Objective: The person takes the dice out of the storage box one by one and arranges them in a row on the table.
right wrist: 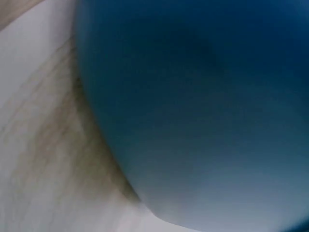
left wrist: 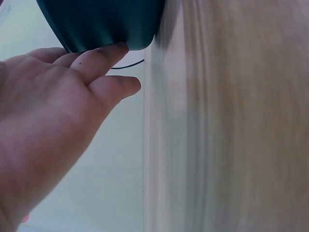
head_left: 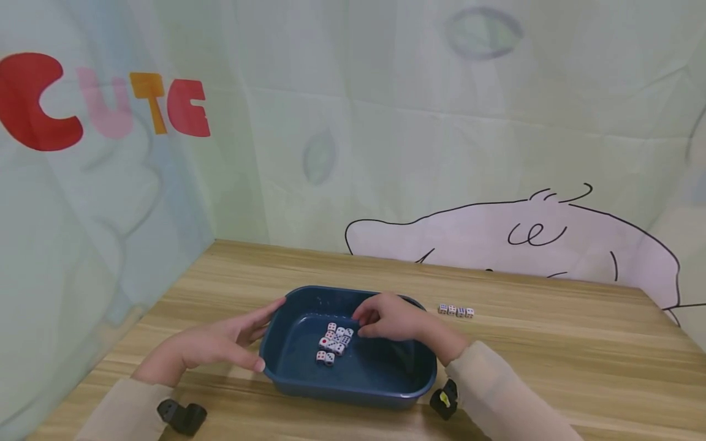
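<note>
A dark blue plastic basin [head_left: 380, 376] stands on the wooden table, with a cluster of several white dice [head_left: 337, 339] on its floor, left of the middle. My left hand [head_left: 220, 343] rests against the basin's left side, thumb near the front corner and fingers along the wall. The left wrist view shows its fingers [left wrist: 99, 60] touching the outer wall. Over the basin's far right part, my right hand [head_left: 394, 318] reaches in with loosely bent fingers, tips close beside the dice; no die shows between them. Only the basin's outer wall [right wrist: 193, 121] fills the right wrist view, blurred.
Right of the basin, several dice [head_left: 456, 310] stand side by side in a short row on the table [head_left: 529, 355]. A printed curtain [head_left: 331, 122] hangs behind the table and along its left side. Dark devices [head_left: 182, 416] sit at both wrists.
</note>
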`<state>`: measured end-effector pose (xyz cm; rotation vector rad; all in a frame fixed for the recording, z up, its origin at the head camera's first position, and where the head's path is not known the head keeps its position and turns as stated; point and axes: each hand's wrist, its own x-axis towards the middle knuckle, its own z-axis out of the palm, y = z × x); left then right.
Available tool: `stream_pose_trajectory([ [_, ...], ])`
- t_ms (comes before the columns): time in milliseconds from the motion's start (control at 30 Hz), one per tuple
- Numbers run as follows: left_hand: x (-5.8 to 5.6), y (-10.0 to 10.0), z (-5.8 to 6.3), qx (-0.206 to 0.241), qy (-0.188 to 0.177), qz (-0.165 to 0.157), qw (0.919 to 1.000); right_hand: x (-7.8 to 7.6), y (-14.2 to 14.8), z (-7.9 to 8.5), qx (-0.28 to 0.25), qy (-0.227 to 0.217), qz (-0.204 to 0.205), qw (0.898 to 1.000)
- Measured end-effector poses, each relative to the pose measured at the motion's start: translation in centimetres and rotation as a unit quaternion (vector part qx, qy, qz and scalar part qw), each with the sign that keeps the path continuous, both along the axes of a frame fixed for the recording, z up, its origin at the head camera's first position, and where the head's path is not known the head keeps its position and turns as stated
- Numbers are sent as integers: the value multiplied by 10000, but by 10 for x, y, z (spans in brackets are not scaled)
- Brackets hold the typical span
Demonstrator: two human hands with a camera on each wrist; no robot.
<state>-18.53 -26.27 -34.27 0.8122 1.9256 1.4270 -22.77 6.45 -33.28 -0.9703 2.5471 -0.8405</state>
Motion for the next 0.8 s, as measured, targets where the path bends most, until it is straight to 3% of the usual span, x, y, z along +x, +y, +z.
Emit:
stream_pose_trajectory([
  [800, 0, 1, 2, -26, 38, -45, 10000, 0, -12, -7, 271, -245, -115, 9993],
])
